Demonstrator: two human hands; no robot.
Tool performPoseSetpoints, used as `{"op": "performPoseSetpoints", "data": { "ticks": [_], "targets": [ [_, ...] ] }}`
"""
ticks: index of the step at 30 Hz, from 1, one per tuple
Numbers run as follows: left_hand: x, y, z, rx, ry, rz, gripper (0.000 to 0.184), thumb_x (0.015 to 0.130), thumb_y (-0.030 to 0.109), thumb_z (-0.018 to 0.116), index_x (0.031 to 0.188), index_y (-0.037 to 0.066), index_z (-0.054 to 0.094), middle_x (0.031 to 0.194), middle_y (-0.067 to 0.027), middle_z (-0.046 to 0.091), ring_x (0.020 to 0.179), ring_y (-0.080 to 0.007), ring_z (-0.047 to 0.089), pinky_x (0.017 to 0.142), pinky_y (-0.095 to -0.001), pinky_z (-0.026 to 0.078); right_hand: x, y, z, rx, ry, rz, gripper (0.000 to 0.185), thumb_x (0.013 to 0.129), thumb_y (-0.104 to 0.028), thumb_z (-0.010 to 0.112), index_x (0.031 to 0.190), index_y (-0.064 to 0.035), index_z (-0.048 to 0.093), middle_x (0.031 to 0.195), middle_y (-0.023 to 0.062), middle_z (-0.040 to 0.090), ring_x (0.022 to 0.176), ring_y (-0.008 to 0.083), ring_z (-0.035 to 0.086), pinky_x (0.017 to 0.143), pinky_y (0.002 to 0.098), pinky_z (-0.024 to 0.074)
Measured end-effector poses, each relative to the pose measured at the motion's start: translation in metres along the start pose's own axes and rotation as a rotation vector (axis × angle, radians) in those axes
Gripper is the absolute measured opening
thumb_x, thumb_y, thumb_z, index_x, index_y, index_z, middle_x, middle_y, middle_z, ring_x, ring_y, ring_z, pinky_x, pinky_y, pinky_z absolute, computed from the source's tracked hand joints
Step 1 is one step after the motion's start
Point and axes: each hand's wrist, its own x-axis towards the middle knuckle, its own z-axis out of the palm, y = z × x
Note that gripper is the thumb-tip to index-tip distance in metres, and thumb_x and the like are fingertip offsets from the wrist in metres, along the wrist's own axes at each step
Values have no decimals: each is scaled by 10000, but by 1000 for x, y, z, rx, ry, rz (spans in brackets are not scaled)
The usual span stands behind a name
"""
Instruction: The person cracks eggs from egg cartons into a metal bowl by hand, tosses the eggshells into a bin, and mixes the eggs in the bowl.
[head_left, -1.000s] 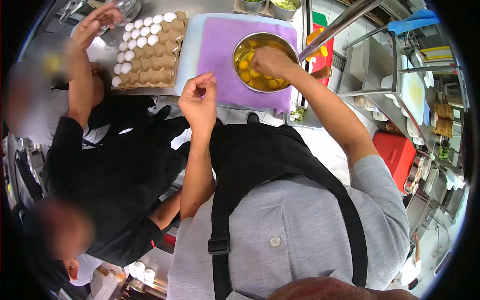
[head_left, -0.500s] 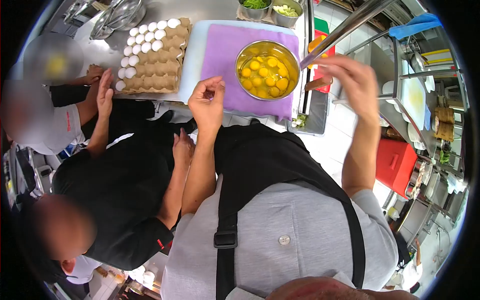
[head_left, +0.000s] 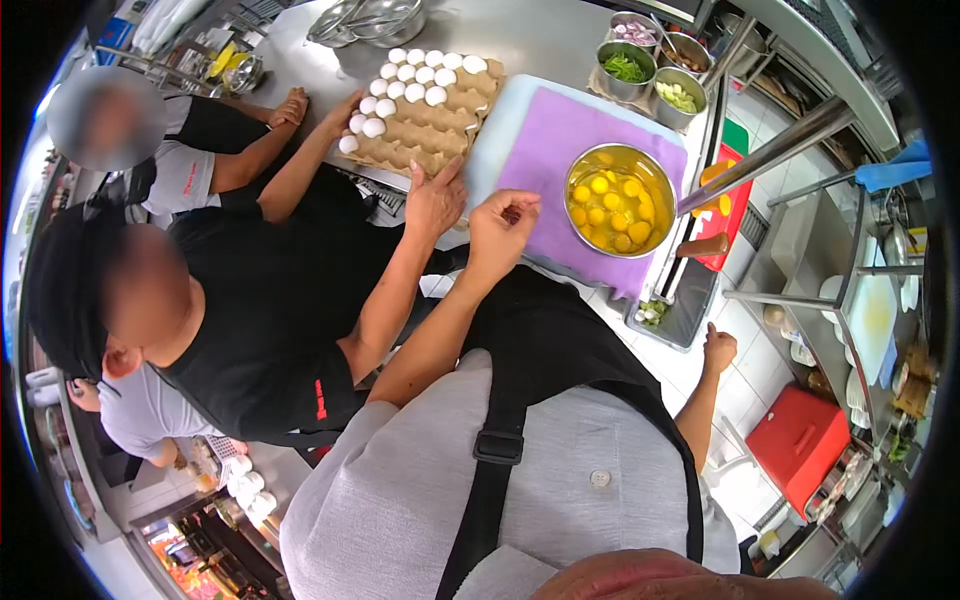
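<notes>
A steel bowl with several raw eggs, their yolks whole, stands on a purple cloth over a pale board. My left hand is raised just left of the cloth, its fingers curled together; what they hold, if anything, is too small to name. My right hand hangs low at the right, below the grey bin, its fingers curled and partly hidden. A cardboard egg tray holds several white eggs on its left and far sides.
A co-worker in black stands close at my left, one hand beside mine. Another person stands beyond. Bowls of chopped vegetables line the back. A metal post, wooden handle and grey bin are at the right.
My right hand has left the bowl and dropped to the lower right. The view has turned, so the table appears further right. The co-worker's hands have moved toward the egg tray and my left hand.
</notes>
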Motion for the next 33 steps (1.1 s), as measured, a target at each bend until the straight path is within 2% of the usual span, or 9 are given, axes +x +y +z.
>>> {"op": "performPoseSetpoints", "data": {
  "ticks": [3,5,7,9,11,19,23,26,33],
  "targets": [
    [-6,6,-5,-8,-52,-30,152,887,16,749,1037,3,763,846,-26,695,723,-62,599,664,-231,501,16,-1,-27,19,160,-517,379,860,-94,730,1232,-24,719,1086,195,758,891,262,733,795,381,569],
    [-9,15,-13,11,-75,-36,162,888,15,746,1050,3,760,855,-24,691,735,-62,601,671,-231,503,-27,-86,-121,288,-121,-457,463,877,-35,702,1337,-20,655,1209,165,722,943,193,683,824,324,541],
    [-11,14,-19,2,-83,-38,195,895,17,748,1089,5,750,887,-22,690,761,-69,614,696,-235,516,-80,-169,-191,650,-378,-634,390,889,35,649,1276,1,689,1144,116,731,877,151,644,809,277,512],
    [-17,11,-25,4,-93,-39,211,906,22,754,1117,5,745,913,-11,684,800,-63,627,724,-232,525,-127,-251,-236,640,-471,-829,274,971,-31,643,1225,60,691,1105,115,727,1039,180,688,896,312,527],
    [-21,5,-29,8,-133,-17,225,909,31,756,1132,3,739,935,-31,685,815,-78,634,729,-238,529,-156,-326,-238,531,-425,-1031,218,954,-26,653,1152,10,737,1053,101,747,855,133,649,806,275,507],
    [-44,13,-50,-55,-210,17,265,907,66,752,1167,19,731,909,-85,670,752,-145,656,696,-283,547,-163,-547,-104,364,-446,-1385,272,914,-147,746,1165,-42,741,985,90,753,840,175,678,798,314,545],
    [-71,8,-68,-113,-219,-36,259,918,58,735,1174,19,722,943,-93,693,767,-163,680,696,-292,553,-153,-619,-23,253,-352,-1449,528,891,-218,776,1373,-58,631,1154,127,725,833,190,675,799,329,558],
    [-90,7,-75,-93,-215,-92,255,936,63,726,1187,18,721,976,-80,691,785,-135,660,720,-272,544,-141,-664,20,185,-232,-1451,611,870,-264,761,1410,-34,590,1268,248,670,1093,383,683,971,430,534],
    [-137,20,-82,69,-72,-172,240,937,55,724,1173,12,722,948,-84,691,770,-122,648,715,-270,543,-99,-722,87,-59,-210,-1491,644,860,-346,745,1413,-60,582,1320,267,638,1191,434,633,1045,477,499]
  ]
}}
